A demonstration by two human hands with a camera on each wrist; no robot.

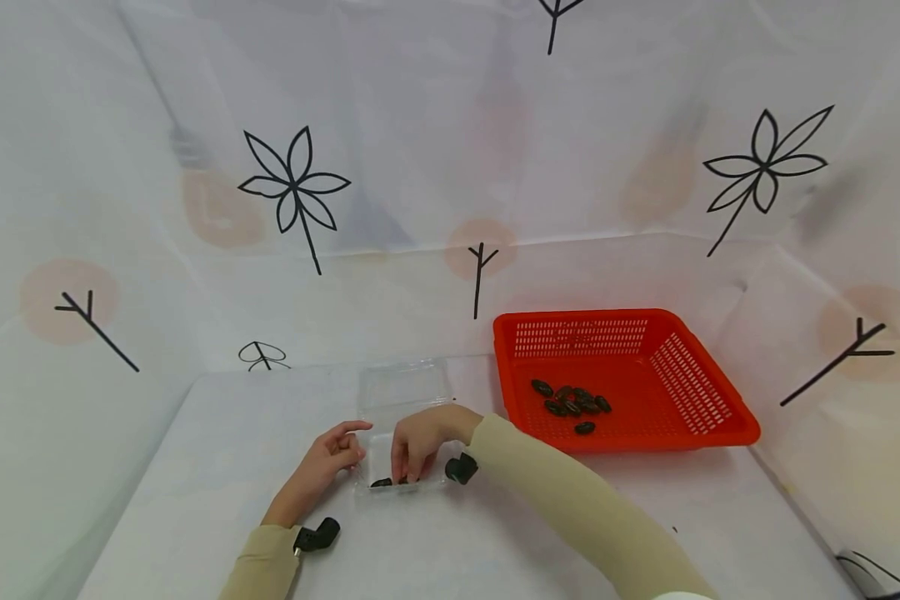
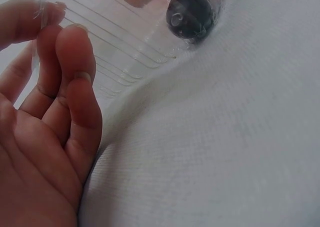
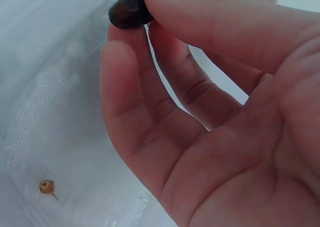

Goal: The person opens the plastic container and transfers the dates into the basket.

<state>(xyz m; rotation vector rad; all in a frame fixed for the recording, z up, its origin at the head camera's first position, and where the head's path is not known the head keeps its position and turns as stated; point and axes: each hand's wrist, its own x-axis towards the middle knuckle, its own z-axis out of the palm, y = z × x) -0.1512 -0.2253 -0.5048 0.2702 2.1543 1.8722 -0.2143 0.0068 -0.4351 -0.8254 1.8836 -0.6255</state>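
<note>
A clear plastic box (image 1: 378, 446) with its lid (image 1: 405, 385) folded back lies on the table. My right hand (image 1: 423, 437) is inside the box near its front wall, and its thumb and fingers pinch a dark, glossy oval fruit (image 3: 129, 9). Another dark fruit (image 1: 381, 482) lies by the front left corner; the left wrist view shows one through the plastic. At the box's left side, my left hand (image 1: 326, 462) holds the rim, its index finger reaching over the edge and its other fingers bent. The right hand hides part of the box.
To the right stands a red basket (image 1: 708, 429) with slotted walls, holding several dark fruits (image 1: 570, 404). A small brown stem cap (image 3: 46, 187) shows near the clear plastic in the right wrist view. Patterned white cloth (image 1: 420, 167) hangs behind and at the sides.
</note>
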